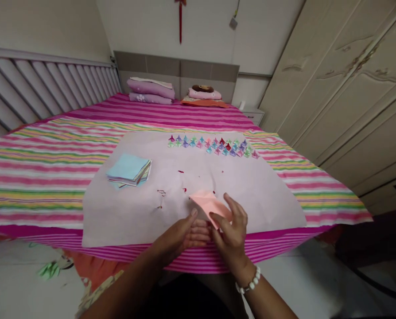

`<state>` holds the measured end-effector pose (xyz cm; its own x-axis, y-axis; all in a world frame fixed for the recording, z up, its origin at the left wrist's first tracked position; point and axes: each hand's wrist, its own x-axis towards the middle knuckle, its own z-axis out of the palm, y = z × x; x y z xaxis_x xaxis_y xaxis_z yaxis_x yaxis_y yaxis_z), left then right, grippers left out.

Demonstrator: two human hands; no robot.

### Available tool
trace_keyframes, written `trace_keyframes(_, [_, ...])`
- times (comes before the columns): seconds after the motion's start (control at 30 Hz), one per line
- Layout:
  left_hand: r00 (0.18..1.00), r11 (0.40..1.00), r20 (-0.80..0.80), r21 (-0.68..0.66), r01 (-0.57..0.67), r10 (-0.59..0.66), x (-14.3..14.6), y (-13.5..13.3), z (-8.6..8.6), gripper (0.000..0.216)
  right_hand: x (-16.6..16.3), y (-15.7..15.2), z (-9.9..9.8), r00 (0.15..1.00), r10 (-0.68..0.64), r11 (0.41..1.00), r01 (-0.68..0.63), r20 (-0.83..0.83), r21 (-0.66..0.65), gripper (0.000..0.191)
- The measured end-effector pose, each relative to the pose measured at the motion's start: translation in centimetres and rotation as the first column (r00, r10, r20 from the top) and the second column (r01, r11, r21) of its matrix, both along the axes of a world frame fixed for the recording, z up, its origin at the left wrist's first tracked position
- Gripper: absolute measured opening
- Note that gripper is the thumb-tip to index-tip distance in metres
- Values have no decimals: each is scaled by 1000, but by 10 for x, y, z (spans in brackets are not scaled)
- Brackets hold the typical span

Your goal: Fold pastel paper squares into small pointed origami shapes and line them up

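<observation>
A sheet of pink origami paper [208,203], with crease lines across it, is held by my right hand [231,226] near the front edge of a large white sheet [125,221]. The thumb and fingers of that hand pinch the paper's near corner. My left hand [189,232] is beside the paper on the left, its fingers stretched out and thumb raised, holding nothing. At the left of the white sheet lies a stack of coloured paper squares [128,167] with light blue on top. Rows of small folded paper pieces [214,145] stand along the far edge.
Small dark red marks or scraps [184,190] dot the white sheet. Beneath it is a striped bedspread [45,168]. Folded bedding [151,91] and pillows [204,94] rest by the headboard. A wardrobe [344,88] stands at right, and a crumpled green thing [49,270] is on the floor.
</observation>
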<state>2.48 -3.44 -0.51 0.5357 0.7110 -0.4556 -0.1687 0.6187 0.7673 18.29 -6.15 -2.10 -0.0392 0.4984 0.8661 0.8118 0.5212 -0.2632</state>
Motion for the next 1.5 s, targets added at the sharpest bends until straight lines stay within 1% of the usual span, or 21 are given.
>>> trace_keyframes(0.07, [986,997,146,-31,-74,78,6,2,-3,48,-8,-5,-9,996,66,998,-66,51,-4,27])
trace_keyframes(0.17, [949,978,256,51,-202,182,7,7,-1,34,-14,-13,-21,980,171,982,-161,98,-99,26])
trace_keyframes(0.2, [947,969,242,81,-235,210,5,9,1,33,-14,-15,-23,976,199,973,-186,92,-139,28])
trace_keyframes(0.27, [952,950,163,131,-283,261,1,10,4,34,-12,-17,-24,971,239,953,-228,31,-201,43])
trace_keyframes(0.37, [952,936,55,175,-305,300,-3,10,7,39,-5,-14,-18,955,187,932,-247,-231,-267,55])
trace_keyframes(0.43, [957,941,27,181,-287,287,-4,9,7,41,-1,-8,-13,862,108,882,-312,-495,-352,53])
trace_keyframes(0.5, [972,951,14,204,-231,233,-4,7,5,41,1,0,-9,669,54,769,-501,-742,-396,51])
trace_keyframes(0.57, [991,967,17,215,-135,134,-3,4,3,40,2,7,-6,495,19,656,-662,-869,-363,51])
trace_keyframes(0.63, [998,981,53,188,-42,32,-2,1,2,39,1,12,-4,422,-22,618,-707,-906,-344,49])
trace_keyframes(0.7, [996,989,93,146,-12,-1,-2,-1,0,39,1,12,-2,425,-40,639,-685,-904,-350,45])
trace_keyframes(0.77, [993,990,91,117,-79,69,-3,1,0,38,2,10,0,508,-3,691,-622,-862,-369,43])
trace_keyframes(0.83, [979,976,68,95,-197,191,-4,4,2,36,5,4,2,682,91,759,-519,-725,-393,46])
trace_keyframes(0.9, [952,950,61,80,-303,299,-5,8,5,32,6,-1,2,855,204,823,-414,-477,-389,58])
trace_keyframes(0.93, [939,937,67,77,-341,337,-5,10,7,29,6,-4,1,908,248,850,-371,-339,-373,64])
trace_keyframes(0.97, [929,927,78,79,-367,361,-5,11,9,27,5,-6,0,938,277,875,-336,-209,-348,65])
trace_keyframes(1.03, [918,917,102,85,-391,382,-4,11,12,24,3,-8,-4,957,290,914,-285,-24,-288,56])
trace_keyframes(1.1, [922,922,129,89,-377,364,-3,9,13,22,-1,-8,-6,960,276,937,-261,35,-230,39])
trace_keyframes(1.2, [930,933,162,95,-346,329,-4,7,10,23,-4,-6,-6,965,258,942,-264,-55,-206,25])
trace_keyframes(1.3, [927,932,173,90,-351,332,-6,6,8,25,-6,-4,-4,940,224,908,-298,-259,-293,13])
trace_keyframes(1.37, [926,934,184,76,-349,331,-8,6,8,25,-7,-1,-4,881,186,859,-361,-434,-364,9])
trace_keyframes(1.5, [923,936,195,55,-348,332,-8,4,6,28,-9,7,-4,681,120,740,-546,-723,-392,12])
